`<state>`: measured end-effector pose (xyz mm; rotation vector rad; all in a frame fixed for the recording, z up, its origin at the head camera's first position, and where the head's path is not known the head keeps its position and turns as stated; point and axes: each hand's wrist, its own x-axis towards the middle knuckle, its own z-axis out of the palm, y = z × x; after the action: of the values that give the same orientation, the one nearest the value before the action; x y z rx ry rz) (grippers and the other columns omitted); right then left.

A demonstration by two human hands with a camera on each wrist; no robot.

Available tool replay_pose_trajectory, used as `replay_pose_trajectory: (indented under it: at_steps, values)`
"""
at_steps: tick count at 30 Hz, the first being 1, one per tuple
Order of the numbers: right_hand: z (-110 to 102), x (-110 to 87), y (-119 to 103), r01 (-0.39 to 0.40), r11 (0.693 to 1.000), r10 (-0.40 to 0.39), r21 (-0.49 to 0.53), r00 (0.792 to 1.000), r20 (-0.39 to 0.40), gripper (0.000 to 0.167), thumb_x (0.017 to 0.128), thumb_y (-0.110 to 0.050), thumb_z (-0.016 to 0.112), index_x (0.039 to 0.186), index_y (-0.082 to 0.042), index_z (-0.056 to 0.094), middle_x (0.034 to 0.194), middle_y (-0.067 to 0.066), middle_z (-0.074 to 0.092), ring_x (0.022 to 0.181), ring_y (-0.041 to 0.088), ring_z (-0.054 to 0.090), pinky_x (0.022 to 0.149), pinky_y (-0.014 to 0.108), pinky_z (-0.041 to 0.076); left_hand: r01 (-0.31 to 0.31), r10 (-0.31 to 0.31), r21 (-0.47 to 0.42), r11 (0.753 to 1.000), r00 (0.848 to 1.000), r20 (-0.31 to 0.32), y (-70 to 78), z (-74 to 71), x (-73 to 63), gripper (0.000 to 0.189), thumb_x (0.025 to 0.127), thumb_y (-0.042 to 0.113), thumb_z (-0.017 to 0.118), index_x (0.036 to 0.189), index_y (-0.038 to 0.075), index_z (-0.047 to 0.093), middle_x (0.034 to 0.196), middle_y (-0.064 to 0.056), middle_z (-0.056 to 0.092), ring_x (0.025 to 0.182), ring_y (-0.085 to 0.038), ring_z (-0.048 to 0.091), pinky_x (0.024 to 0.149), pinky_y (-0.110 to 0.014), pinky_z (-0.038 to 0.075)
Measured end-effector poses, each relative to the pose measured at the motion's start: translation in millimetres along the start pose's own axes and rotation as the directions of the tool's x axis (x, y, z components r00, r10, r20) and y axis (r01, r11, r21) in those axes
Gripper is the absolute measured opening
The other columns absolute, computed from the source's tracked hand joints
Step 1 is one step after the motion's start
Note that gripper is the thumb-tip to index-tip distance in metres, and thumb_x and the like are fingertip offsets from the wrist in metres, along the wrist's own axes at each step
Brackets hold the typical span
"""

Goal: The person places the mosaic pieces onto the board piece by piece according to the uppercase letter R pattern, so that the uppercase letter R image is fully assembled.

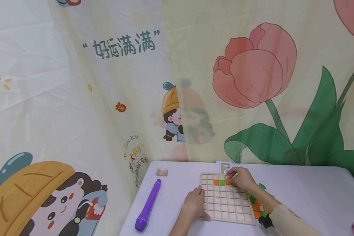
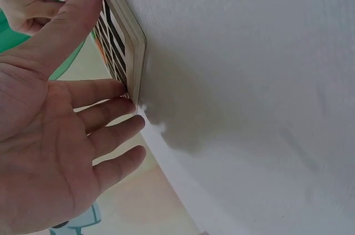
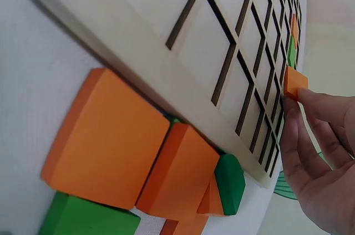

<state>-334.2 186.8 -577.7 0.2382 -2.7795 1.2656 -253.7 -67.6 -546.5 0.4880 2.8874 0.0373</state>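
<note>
At lower right of the head view, the right hand point(image 1: 241, 178) pinches an orange block point(image 3: 295, 82) at the upper row of the board point(image 1: 224, 198), apparently placing it, while the left hand point(image 1: 194, 202), spread, touches the left edge; next, the block likely needs squaring up and releasing.

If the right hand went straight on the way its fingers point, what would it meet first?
Probably the green tile on the board, just beyond the orange tile that the right hand pinches. Depth is unclear, so it might pass above.
</note>
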Motion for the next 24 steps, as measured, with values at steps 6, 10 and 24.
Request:
replay_pose_trajectory:
  at_steps: [6,10,24]
  values:
    - [-0.7,-0.1,1.5,0.007,1.000,-0.007,-0.011,1.000,0.010,0.018,0.081,0.003,0.083,0.096,-0.006,0.077,0.076,-0.006,0.068,0.072,0.013,0.062,0.067,0.032,0.054,0.009,-0.009,0.005,1.000,1.000,0.000,2.4,2.1,1.6,0.119,0.057,0.057,0.094,0.154,0.003,0.048,0.162,-0.015,0.044,0.150,-0.029,0.042,0.122,-0.046,0.038]
    - [0.0,1.9,3.1,0.026,0.999,-0.026,-0.033,1.000,0.010,0.016,0.081,0.002,0.084,0.092,-0.008,0.077,0.076,-0.007,0.070,0.072,0.010,0.064,0.069,0.033,0.057,0.014,-0.014,0.001,1.000,1.000,-0.002,2.7,2.0,2.8,0.120,0.057,0.056,0.094,0.154,0.003,0.048,0.162,-0.015,0.044,0.150,-0.029,0.042,0.122,-0.046,0.037]
    - [-3.3,-8.5,-0.1,0.057,0.994,-0.057,-0.090,0.998,0.007,0.015,0.084,0.001,0.082,0.096,-0.007,0.077,0.080,-0.008,0.071,0.075,0.011,0.066,0.071,0.035,0.060,0.024,-0.024,0.027,0.999,1.000,0.002,4.7,0.0,0.6,0.120,0.057,0.056,0.095,0.154,0.003,0.048,0.162,-0.014,0.044,0.150,-0.030,0.042,0.122,-0.046,0.038]
